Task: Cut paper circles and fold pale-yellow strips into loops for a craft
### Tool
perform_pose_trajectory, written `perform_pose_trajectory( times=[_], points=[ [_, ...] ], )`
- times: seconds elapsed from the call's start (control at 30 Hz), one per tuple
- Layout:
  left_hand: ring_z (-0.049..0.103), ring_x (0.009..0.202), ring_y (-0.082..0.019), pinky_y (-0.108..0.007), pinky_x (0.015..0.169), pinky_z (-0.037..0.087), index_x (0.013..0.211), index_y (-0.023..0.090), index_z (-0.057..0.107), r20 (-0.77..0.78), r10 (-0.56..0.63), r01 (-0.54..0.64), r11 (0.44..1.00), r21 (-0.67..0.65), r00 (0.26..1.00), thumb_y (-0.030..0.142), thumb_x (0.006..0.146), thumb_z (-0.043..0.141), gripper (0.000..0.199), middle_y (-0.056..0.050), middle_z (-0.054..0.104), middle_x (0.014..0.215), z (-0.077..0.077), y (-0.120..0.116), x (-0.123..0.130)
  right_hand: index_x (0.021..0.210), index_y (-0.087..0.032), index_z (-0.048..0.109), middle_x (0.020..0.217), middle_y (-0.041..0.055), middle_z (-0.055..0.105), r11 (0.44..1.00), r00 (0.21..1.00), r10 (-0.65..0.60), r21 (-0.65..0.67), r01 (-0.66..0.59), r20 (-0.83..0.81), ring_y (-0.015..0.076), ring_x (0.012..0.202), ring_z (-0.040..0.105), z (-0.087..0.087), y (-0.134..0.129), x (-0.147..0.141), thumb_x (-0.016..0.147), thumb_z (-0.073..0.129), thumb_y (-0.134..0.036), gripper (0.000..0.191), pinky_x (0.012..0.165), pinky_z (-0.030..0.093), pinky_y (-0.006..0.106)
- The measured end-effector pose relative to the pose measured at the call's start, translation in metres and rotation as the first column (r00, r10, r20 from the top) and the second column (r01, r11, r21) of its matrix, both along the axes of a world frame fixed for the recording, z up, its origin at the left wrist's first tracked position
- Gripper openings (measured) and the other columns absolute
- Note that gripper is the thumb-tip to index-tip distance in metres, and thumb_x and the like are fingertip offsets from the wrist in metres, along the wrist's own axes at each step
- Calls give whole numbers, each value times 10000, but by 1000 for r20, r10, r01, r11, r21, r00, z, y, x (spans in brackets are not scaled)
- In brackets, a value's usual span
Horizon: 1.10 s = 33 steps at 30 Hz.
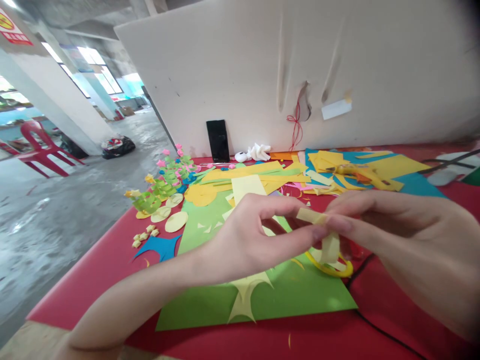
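Between both hands is a pale yellow paper strip (330, 248), bent, with one end hanging down. My left hand (258, 235) pinches its left part between thumb and fingers. My right hand (405, 235) grips the strip from the other side, thumb against it; its other fingers are partly hidden. Just below the strip lie yellow-handled scissors (339, 271), mostly covered by the hands and paper. Under the hands is a green paper sheet (210, 305), bearing a pale yellow cut-out scrap (245, 300) with curved edges.
Small pale folded stars (145, 236), pale paper discs (176, 222) and a blue scrap (159, 247) lie at the left. Paper flowers (174, 172) stand behind them. A yellow glue gun (362, 175) rests on paper at the right. A black phone (218, 140) leans against the white panel (240, 65). A dark cable (390, 336) crosses the red tabletop (93, 290).
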<state>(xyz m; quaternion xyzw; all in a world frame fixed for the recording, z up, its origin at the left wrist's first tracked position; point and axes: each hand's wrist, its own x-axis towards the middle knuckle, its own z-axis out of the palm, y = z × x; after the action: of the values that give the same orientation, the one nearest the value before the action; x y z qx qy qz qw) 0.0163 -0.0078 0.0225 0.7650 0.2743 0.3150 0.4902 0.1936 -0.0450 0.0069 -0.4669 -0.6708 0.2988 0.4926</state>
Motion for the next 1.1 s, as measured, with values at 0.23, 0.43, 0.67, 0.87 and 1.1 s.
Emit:
perform_pose_trajectory(
  times=[0.23,0.43,0.67,0.87,1.1],
  points=[
    [561,580,-81,-169,519,477,703,150,612,64,4,5,989,-146,998,218,782,611,104,5,606,650,3,-2,-1,792,-326,617,656,-69,628,998,995,36,40,-40,98,115,541,590,3,2,3,864,509,-330,130,341,408,157],
    [566,565,-72,-155,521,480,699,135,565,77,-34,51,971,-232,996,182,769,626,105,19,561,634,2,-2,1,723,-292,571,703,-86,611,987,981,91,116,-112,169,83,614,581,6,-1,-3,852,512,-231,154,532,482,118],
    [570,624,-88,-189,596,490,707,100,568,45,-91,97,984,-146,995,216,875,477,224,-24,583,668,5,-1,-1,707,-293,579,663,-77,587,989,981,68,120,-91,179,89,576,546,5,0,1,848,530,-251,155,508,465,128],
    [546,627,-74,-159,536,443,747,113,577,-1,-31,31,999,41,1000,219,851,521,158,-6,584,682,1,-1,-2,731,-308,576,687,-66,598,991,982,11,129,-36,191,116,604,548,4,0,-1,842,533,-292,120,508,462,167],
    [558,651,-99,-203,589,462,736,101,587,14,-33,33,999,35,999,191,794,597,108,-7,568,687,-1,0,-3,736,-319,573,700,-62,613,988,983,7,153,-36,185,128,596,555,1,-3,-1,840,530,-304,113,496,466,196]
  ],
)
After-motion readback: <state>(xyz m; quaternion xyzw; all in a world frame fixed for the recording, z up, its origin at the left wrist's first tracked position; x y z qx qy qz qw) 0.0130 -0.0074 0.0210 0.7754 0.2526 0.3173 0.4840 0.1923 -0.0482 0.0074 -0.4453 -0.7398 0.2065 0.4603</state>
